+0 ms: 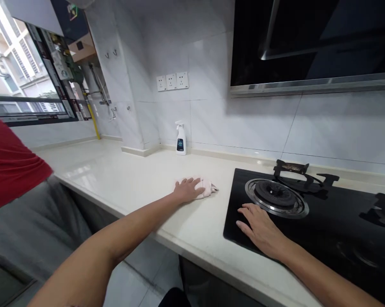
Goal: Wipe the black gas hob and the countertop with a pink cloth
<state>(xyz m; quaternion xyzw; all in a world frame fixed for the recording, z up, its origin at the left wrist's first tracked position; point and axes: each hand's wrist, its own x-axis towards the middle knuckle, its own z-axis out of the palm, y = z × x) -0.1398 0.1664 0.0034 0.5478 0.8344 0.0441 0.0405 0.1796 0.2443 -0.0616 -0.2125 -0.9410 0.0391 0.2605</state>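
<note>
Directly under the left fingers [194, 182] lies a pale cloth [206, 189].

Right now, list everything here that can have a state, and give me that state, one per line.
Left hand: palm down, pressed on the cloth
Cloth: bunched, on the countertop
Right hand: fingers spread, holding nothing, at the cooktop
Burner: no flame visible
Pan support: off-centre from the burner, toward the wall
Spray bottle: upright
Wall sockets: nothing plugged in
</note>
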